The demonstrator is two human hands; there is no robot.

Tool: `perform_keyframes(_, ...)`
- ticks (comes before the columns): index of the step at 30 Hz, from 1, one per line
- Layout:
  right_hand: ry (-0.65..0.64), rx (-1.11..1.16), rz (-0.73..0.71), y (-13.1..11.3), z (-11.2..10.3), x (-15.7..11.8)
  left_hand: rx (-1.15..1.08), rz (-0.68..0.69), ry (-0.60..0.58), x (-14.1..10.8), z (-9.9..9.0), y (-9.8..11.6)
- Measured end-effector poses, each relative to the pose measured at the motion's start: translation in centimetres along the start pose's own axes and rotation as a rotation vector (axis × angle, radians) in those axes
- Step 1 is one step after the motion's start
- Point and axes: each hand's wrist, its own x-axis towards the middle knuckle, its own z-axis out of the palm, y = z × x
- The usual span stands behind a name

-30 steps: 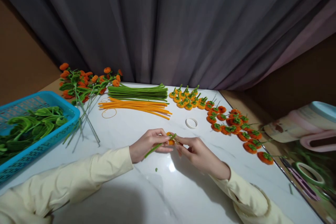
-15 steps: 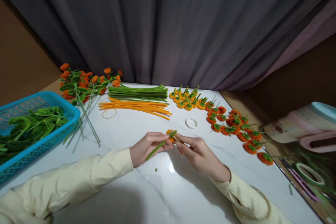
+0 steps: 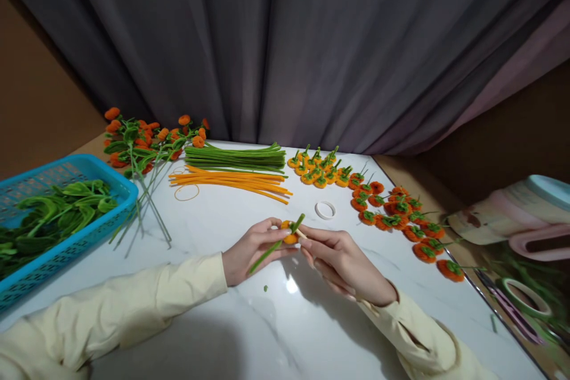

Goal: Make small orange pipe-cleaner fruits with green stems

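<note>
Your green stem (image 3: 266, 257) now pokes higher. Your left hand (image 3: 247, 252) pinches the yellow flower (image 3: 291, 238) in its fingers over the tabletop (image 3: 276, 332), short of its far edge; best steady it while your right hand (image 3: 345, 261), fingers round the pale stick (image 3: 301, 231), presses gently.

The flower (image 3: 291, 238) looks fuzzy, the tabletop (image 3: 320, 338) glossy.

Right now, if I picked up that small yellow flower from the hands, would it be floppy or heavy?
The yellow flower is probably light, being so small. The green strip across it may be fairly stiff, since its end juts out straight without drooping. Set down, it seems unlikely to roll: similar yellow flowers rest on the table, stems up.
</note>
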Motion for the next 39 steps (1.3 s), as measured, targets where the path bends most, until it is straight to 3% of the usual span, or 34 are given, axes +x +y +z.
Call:
perform_keyframes(8, 0.006, 0.094, 0.027, 0.2, 0.2, 0.3, 0.089, 0.055, 0.076, 0.0, 0.3, 0.0)
perform_keyframes(17, 0.087, -0.05, -0.045, 0.4, 0.0, 0.4, 0.064, -0.02, 0.023, 0.3, -0.3, 0.2)
perform_keyframes(24, 0.122, -0.165, 0.0, 0.3, 0.2, 0.4, 0.215, 0.045, 0.052, 0.2, -0.4, 0.0)
perform_keyframes(30, 0.219, -0.314, -0.113, 1.1, 0.4, 0.7, 0.393, 0.071, 0.053, -0.1, -0.4, -0.2)
perform_keyframes(39, 0.176, -0.372, -0.114, 0.2, 0.3, 0.5, 0.425, 0.135, -0.01, 0.2, -0.4, -0.4)
